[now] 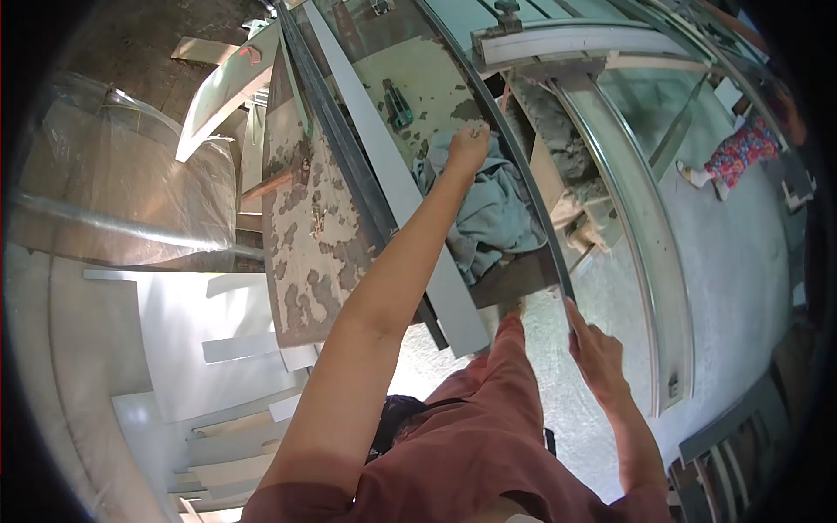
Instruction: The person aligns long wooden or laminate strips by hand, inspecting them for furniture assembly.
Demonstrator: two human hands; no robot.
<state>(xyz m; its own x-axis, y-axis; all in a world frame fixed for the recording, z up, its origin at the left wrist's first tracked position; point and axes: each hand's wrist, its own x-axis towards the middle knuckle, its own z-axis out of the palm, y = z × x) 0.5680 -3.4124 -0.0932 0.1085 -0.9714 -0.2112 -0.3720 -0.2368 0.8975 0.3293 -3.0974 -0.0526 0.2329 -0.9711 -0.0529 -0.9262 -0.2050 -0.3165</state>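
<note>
My left hand [469,150] is closed in a fist at the far edge of a crumpled grey-green cloth [495,213] on the worn bench. Its fingertips are hidden, so whatever they grip cannot be made out. At the lower right, my right hand [598,356] is wrapped round the near end of a long dark strip [534,187], which runs along the bench's right side past the cloth. Under my left forearm lies a long pale grey board [375,122], with a dark metal profile [344,161] beside it. A green-and-black hand tool [398,105] lies beyond the cloth.
The bench top [301,248] has peeling, patchy paint. To the left are a plastic-wrapped stack [131,187] and white panels [205,305]. A long curved-looking metal rail [641,227] stands to the right. Another person's patterned trousers [741,159] show at the far right.
</note>
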